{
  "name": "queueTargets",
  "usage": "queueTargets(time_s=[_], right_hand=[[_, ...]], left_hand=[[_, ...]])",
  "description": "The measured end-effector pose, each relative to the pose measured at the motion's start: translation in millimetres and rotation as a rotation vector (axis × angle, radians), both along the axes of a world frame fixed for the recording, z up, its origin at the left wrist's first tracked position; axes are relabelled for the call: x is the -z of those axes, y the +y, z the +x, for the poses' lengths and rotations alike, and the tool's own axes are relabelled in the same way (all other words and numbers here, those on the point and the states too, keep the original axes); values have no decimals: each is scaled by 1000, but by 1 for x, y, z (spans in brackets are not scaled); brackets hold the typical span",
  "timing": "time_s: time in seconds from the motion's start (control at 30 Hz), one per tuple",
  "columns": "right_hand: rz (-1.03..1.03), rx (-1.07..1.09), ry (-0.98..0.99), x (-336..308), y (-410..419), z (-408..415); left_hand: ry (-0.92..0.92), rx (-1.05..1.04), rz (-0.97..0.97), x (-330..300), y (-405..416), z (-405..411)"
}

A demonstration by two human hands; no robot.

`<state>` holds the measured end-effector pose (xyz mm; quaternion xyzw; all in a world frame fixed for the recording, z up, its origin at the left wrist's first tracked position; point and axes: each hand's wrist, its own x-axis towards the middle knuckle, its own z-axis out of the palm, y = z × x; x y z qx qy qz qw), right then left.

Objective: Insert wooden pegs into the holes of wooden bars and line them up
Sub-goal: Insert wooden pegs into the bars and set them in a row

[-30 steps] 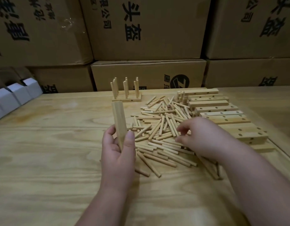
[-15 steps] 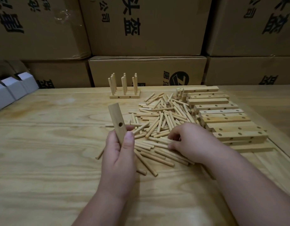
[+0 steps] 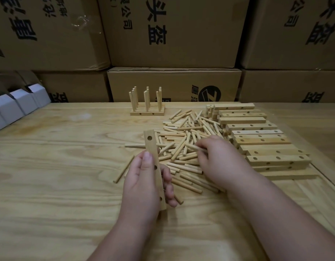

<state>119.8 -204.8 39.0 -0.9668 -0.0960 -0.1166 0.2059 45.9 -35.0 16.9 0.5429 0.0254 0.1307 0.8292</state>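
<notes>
My left hand (image 3: 144, 183) grips a wooden bar (image 3: 151, 146) that stands nearly upright, its holes facing me. My right hand (image 3: 217, 161) pinches one wooden peg (image 3: 191, 147) lifted just above the loose pile of pegs (image 3: 183, 136) spread over the middle of the table. Several bare bars with holes (image 3: 257, 140) are stacked in rows to the right of the pile. At the back stand finished bars with upright pegs (image 3: 147, 102), lined up together.
The work goes on at a wooden table (image 3: 59, 166). Large cardboard boxes (image 3: 174, 32) wall off its far edge. Small white boxes (image 3: 19, 102) sit at the far left. A stray peg (image 3: 124, 169) lies left of my left hand.
My left hand has turned and lowered the bar so its holes face me. My right hand has picked a peg out of the pile and raised it.
</notes>
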Motion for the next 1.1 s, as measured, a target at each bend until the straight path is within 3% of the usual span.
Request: queueTargets(time_s=[0.17, 0.4, 0.6, 0.77, 0.93, 1.1], right_hand=[[374, -111, 100, -25, 0, -9], [508, -420, 126, -55, 13, -34], [495, -399, 92, -54, 16, -36], [512, -353, 64, -55, 16, -37], [517, -301, 42, -57, 16, -37], [406, -264, 39, -57, 17, -39]], left_hand=[[25, 56, -7, 0, 2, 0], [50, 30, -57, -2, 4, 3], [12, 120, -72, -6, 4, 1], [5, 94, 22, -1, 2, 1], [37, 84, -4, -1, 1, 1], [55, 102, 12, 0, 2, 1]])
